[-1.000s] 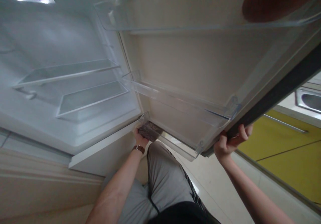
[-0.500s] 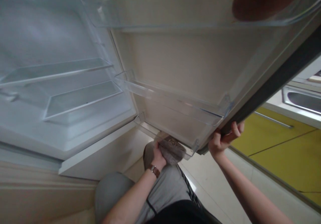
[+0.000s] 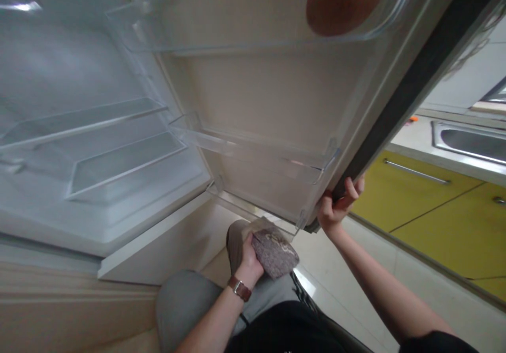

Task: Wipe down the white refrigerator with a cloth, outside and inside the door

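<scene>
My left hand [image 3: 250, 261] is closed on a dark speckled block in clear wrap [image 3: 275, 252], holding it just below the lowest clear bin [image 3: 253, 211] of the open fridge door [image 3: 276, 100]. A brown-strapped watch sits on that wrist. My right hand [image 3: 338, 205] grips the door's dark outer edge near its bottom corner, fingers curled round it. A brown round object [image 3: 346, 0] rests in the top door bin.
The fridge interior [image 3: 79, 131] at left has glass shelves. Yellow cabinet doors [image 3: 435, 216] and a steel sink [image 3: 470, 142] lie to the right. My grey-trousered knees [image 3: 185, 305] are bent over a pale tiled floor.
My left hand has drawn the wrapped block from the hinge end of the lowest door bin out and down, clear of the bin. The view has shifted right.
</scene>
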A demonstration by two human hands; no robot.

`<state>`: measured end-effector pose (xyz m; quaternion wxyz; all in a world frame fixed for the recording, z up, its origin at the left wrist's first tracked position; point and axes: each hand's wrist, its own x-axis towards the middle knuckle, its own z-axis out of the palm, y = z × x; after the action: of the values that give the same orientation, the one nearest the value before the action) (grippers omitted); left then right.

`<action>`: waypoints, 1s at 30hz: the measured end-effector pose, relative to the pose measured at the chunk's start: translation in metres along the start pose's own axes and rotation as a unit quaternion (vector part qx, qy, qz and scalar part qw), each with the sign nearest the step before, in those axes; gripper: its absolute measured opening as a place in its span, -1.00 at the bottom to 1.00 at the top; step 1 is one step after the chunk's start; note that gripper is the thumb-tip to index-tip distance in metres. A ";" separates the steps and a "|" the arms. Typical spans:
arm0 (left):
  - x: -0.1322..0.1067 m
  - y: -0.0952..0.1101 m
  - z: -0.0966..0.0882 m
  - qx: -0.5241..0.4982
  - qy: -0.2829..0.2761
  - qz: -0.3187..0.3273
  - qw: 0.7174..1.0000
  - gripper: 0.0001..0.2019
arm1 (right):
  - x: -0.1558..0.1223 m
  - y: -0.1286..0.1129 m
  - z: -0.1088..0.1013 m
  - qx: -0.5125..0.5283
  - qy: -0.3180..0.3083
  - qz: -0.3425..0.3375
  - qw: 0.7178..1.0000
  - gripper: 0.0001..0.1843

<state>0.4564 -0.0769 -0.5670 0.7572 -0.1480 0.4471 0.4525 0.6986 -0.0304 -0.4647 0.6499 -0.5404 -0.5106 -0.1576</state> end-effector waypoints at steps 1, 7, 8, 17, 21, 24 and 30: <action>-0.002 0.016 0.001 -0.019 0.008 0.056 0.998 -0.68 | 0.000 0.000 0.001 0.002 0.020 -0.028 0.999 -0.40; -0.016 0.079 0.001 -0.001 -0.025 0.452 0.892 -0.78 | 0.002 0.000 0.005 0.006 0.058 -0.073 0.996 -0.43; -0.019 0.080 0.002 0.030 -0.032 0.516 0.856 -0.80 | 0.002 0.001 0.005 0.007 0.060 -0.076 0.995 -0.42; -0.038 0.037 0.033 0.323 -0.255 0.456 0.789 -0.80 | 0.008 0.002 0.002 0.022 0.051 -0.141 0.989 -0.28; -0.041 0.037 0.047 0.512 -0.313 0.467 0.650 -0.66 | 0.007 0.003 0.002 0.003 0.044 -0.139 0.989 -0.27; -0.041 0.039 0.050 0.545 -0.298 0.489 0.613 -0.63 | 0.007 0.006 0.002 -0.007 0.039 -0.133 0.990 -0.28; -0.040 0.036 0.050 0.589 -0.273 0.534 0.541 -0.57 | 0.011 0.015 0.002 0.001 0.038 -0.145 0.989 -0.26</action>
<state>0.4467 -0.0480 -0.5002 0.3776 0.7284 0.3808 0.4264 0.7136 -0.0194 -0.4635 0.6392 -0.4537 -0.5590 -0.2704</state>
